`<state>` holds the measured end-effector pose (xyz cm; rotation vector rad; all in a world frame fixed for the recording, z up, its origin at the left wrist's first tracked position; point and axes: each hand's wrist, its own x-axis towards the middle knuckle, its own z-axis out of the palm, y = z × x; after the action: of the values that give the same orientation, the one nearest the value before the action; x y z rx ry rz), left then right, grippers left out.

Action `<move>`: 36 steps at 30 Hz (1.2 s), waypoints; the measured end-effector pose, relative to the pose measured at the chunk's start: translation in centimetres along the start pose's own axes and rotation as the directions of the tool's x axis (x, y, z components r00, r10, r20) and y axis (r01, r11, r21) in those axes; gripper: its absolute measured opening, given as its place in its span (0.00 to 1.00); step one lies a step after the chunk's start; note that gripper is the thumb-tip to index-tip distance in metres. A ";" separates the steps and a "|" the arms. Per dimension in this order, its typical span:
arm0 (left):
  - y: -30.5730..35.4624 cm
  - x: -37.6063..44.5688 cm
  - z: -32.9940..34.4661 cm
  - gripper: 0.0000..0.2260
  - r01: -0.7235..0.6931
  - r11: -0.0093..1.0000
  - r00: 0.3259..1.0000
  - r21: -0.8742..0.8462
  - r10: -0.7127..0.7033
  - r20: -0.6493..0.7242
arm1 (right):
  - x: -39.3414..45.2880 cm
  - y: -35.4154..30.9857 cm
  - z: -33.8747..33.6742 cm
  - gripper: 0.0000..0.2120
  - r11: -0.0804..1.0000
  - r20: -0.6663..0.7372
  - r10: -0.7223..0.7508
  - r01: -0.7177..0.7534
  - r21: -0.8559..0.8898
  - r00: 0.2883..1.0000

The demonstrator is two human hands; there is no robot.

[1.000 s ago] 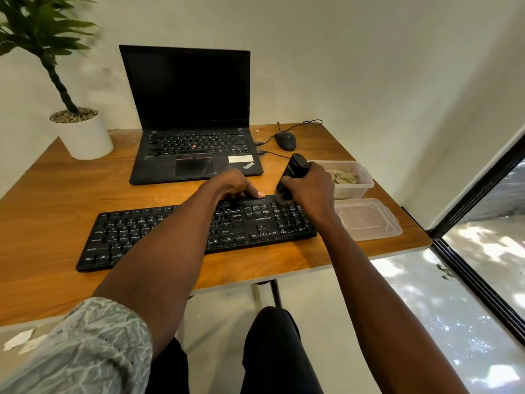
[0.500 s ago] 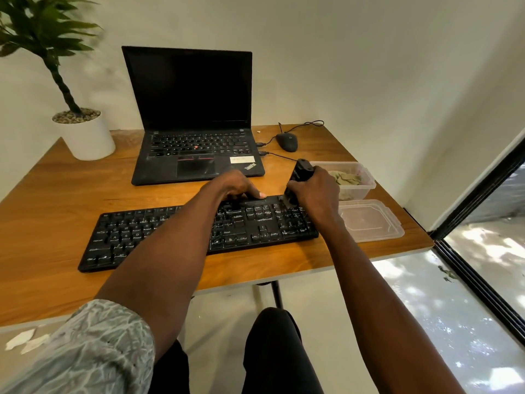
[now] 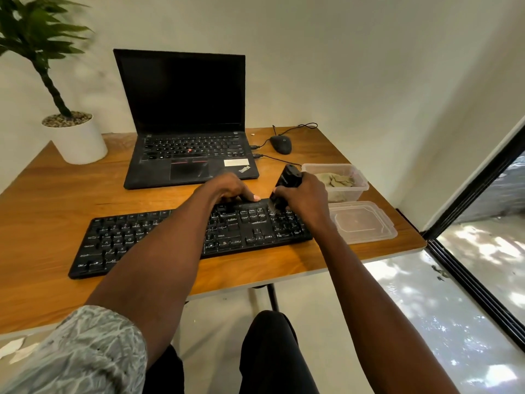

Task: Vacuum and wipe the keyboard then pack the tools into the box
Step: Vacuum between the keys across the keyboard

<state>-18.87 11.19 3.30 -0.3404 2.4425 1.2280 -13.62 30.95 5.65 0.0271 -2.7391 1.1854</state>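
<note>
A black keyboard (image 3: pixel 159 237) lies across the wooden table (image 3: pixel 56 194). My left hand (image 3: pixel 227 189) holds the keyboard's far edge, fingers curled over it and thumb lying along the top. My right hand (image 3: pixel 305 199) grips a small black handheld vacuum (image 3: pixel 288 177), tilted, with its brush end down on the keys at the keyboard's upper right. To the right stands a clear plastic box (image 3: pixel 360 180) with a crumpled greenish cloth (image 3: pixel 336 180) inside. The box's clear lid (image 3: pixel 363 223) lies flat in front of it.
An open black laptop (image 3: pixel 184 123) stands behind the keyboard. A corded black mouse (image 3: pixel 281 144) sits at the back right, and a potted plant (image 3: pixel 71 132) at the back left. The table's right edge is just past the lid.
My right hand has swung the vacuum's top a little rightward and more upright over the keyboard's right end. My left hand stays on the far edge.
</note>
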 end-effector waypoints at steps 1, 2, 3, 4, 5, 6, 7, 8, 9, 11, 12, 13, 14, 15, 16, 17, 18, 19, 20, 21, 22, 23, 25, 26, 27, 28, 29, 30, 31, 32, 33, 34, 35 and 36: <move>0.0 0.0 0.1 0.13 -0.001 1.000 1.000 0.002 0.001 0.004 | 0.1 0.3 -0.2 0.21 1.000 -0.037 0.007 -0.007 -0.022 0.999; 0.1 -0.1 0.1 0.14 -0.001 1.000 1.000 0.003 0.001 0.008 | 0.2 0.5 -0.7 0.20 0.998 -0.090 0.016 -0.021 -0.052 0.996; 0.1 -0.2 0.2 0.15 0.001 1.000 1.000 0.006 -0.001 0.009 | 0.4 0.6 -1.1 0.20 0.997 -0.137 0.013 -0.023 -0.074 0.990; 0.1 -0.2 0.1 0.16 0.003 1.000 1.000 0.005 -0.003 0.009 | 0.6 0.5 -1.2 0.19 0.997 -0.150 0.008 -0.020 -0.080 0.989; 0.1 -0.2 0.1 0.16 0.007 1.000 1.000 0.000 -0.007 0.009 | 0.7 0.3 -1.2 0.18 0.998 -0.127 -0.007 0.000 -0.055 0.992; 0.0 -0.2 0.0 0.16 0.010 1.000 1.000 -0.009 -0.010 0.009 | 0.4 -0.2 -0.8 0.17 1.000 -0.073 -0.018 0.018 -0.008 0.997; 0.0 -0.3 0.0 0.16 0.013 1.000 1.000 -0.013 -0.012 0.008 | 0.3 -0.4 -0.3 0.19 0.999 -0.021 -0.028 0.029 0.027 0.999; 0.0 -0.2 0.0 0.16 0.012 1.000 1.000 -0.012 -0.012 0.009 | 0.2 -0.3 0.2 0.21 0.999 0.003 -0.027 0.027 0.032 1.000; 0.1 -0.3 0.0 0.16 0.013 1.000 1.000 -0.007 -0.013 0.010 | 0.0 -0.2 0.4 0.22 1.000 0.000 -0.025 0.025 0.012 1.000; 0.2 -0.5 0.1 0.17 0.011 1.000 1.000 0.000 -0.011 0.009 | 0.3 0.2 0.0 0.22 0.999 -0.071 -0.002 -0.001 -0.036 0.997; 0.3 -0.5 0.1 0.16 0.010 1.000 1.000 -0.002 -0.010 0.010 | 0.5 0.2 -0.4 0.21 0.999 -0.108 0.005 -0.010 -0.045 0.994; 0.3 -0.5 0.0 0.16 0.011 1.000 1.000 -0.007 -0.011 0.013 | 0.7 0.3 -0.6 0.21 0.999 -0.128 -0.001 -0.004 -0.035 0.992; 0.4 -0.5 0.0 0.16 0.012 1.000 1.000 -0.014 -0.012 0.015 | 0.7 0.1 -0.6 0.20 1.000 -0.122 -0.011 0.011 -0.004 0.992; 0.4 -0.5 -0.1 0.15 0.013 1.000 1.000 -0.017 -0.012 0.017 | 0.6 -0.1 -0.5 0.21 0.999 -0.096 -0.036 0.039 0.031 0.995; 0.4 -0.5 0.0 0.15 0.011 1.000 1.000 -0.014 -0.011 0.016 | 0.4 -0.2 -0.3 0.22 0.997 -0.053 -0.056 0.058 0.049 0.997; 0.4 -0.5 0.0 0.14 0.009 1.000 1.000 -0.008 -0.009 0.013 | 0.2 -0.1 0.0 0.23 0.997 -0.002 -0.067 0.067 0.047 0.998; 0.4 -0.5 0.0 0.13 0.009 1.000 1.000 -0.004 -0.009 0.010 | 0.0 -0.1 0.1 0.23 0.998 0.050 -0.063 0.062 0.031 0.997; 0.4 -0.4 0.1 0.13 0.010 1.000 1.000 -0.005 -0.010 0.011 | 0.0 0.0 -0.1 0.23 0.999 0.089 -0.048 0.047 0.009 0.995; 0.4 -0.4 0.0 0.14 0.014 1.000 1.000 -0.005 -0.014 0.011 | 0.1 -0.1 -0.5 0.22 0.999 0.104 -0.042 0.044 -0.013 0.994; 0.4 -0.4 0.0 0.14 0.015 1.000 1.000 -0.001 -0.015 0.010 | 0.4 -0.2 -0.9 0.20 0.998 0.105 -0.048 0.051 -0.030 0.993; 0.4 -0.5 -0.1 0.14 0.016 1.000 1.000 0.002 -0.016 0.009 | 0.6 -0.4 -1.2 0.17 0.997 0.100 -0.067 0.070 -0.027 0.993; 0.3 -0.5 -0.1 0.14 0.015 1.000 1.000 -0.002 -0.015 0.008 | 0.8 -0.6 -1.4 0.16 0.995 0.097 -0.098 0.099 0.000 0.990; 0.2 -0.4 -0.1 0.15 0.016 1.000 1.000 -0.018 -0.016 0.010 | 0.7 -0.9 -1.3 0.18 0.984 0.117 -0.177 0.173 0.044 0.977; 0.1 -0.4 -0.1 0.16 0.017 1.000 1.000 -0.021 -0.016 0.010 | 0.7 -0.9 -1.2 0.20 0.978 0.151 -0.208 0.204 0.038 0.966; 0.1 -0.4 0.0 0.16 0.013 1.000 1.000 -0.019 -0.013 0.012 | 0.7 -0.7 -1.2 0.21 0.974 0.195 -0.226 0.225 0.032 0.954; 0.1 -0.4 0.0 0.17 0.012 1.000 1.000 -0.016 -0.012 0.010 | 0.8 -0.7 -1.4 0.21 0.973 0.244 -0.226 0.228 0.021 0.943; 0.2 -0.5 0.1 0.17 0.009 1.000 1.000 -0.011 -0.009 0.010 | 0.9 -0.7 -1.8 0.19 0.976 0.291 -0.208 0.217 0.002 0.934; 0.3 -0.5 0.1 0.17 0.011 1.000 1.000 -0.010 -0.011 0.010 | 1.2 -0.8 -2.3 0.18 0.979 0.334 -0.186 0.201 -0.012 0.924; 0.2 -0.5 0.0 0.16 0.011 1.000 1.000 -0.008 -0.011 0.010 | 1.5 -0.9 -2.7 0.17 0.983 0.361 -0.167 0.185 -0.014 0.917; 0.3 -0.5 0.0 0.16 0.011 1.000 1.000 -0.006 -0.011 0.009 | 1.7 -1.1 -3.0 0.17 0.984 0.363 -0.166 0.178 -0.001 0.917; 0.3 -0.5 -0.1 0.16 0.011 1.000 1.000 -0.006 -0.011 0.007 | 1.8 -1.2 -3.1 0.17 0.981 0.335 -0.187 0.192 0.016 0.923; 0.3 -0.5 -0.1 0.16 0.010 1.000 1.000 -0.008 -0.010 0.007 | 1.8 -1.2 -3.0 0.18 0.974 0.293 -0.223 0.224 0.030 0.930; 0.3 -0.5 -0.1 0.15 0.010 1.000 1.000 -0.011 -0.010 0.009 | 1.8 -1.3 -2.8 0.18 0.965 0.270 -0.261 0.261 0.037 0.927; 0.3 -0.4 -0.1 0.15 0.010 1.000 1.000 -0.016 -0.010 0.011 | 1.6 -1.2 -2.5 0.16 0.956 0.285 -0.288 0.291 0.032 0.914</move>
<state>-18.63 11.31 3.76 -0.3488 2.4202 1.2430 -14.80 32.02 8.46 0.6311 -2.8445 1.1588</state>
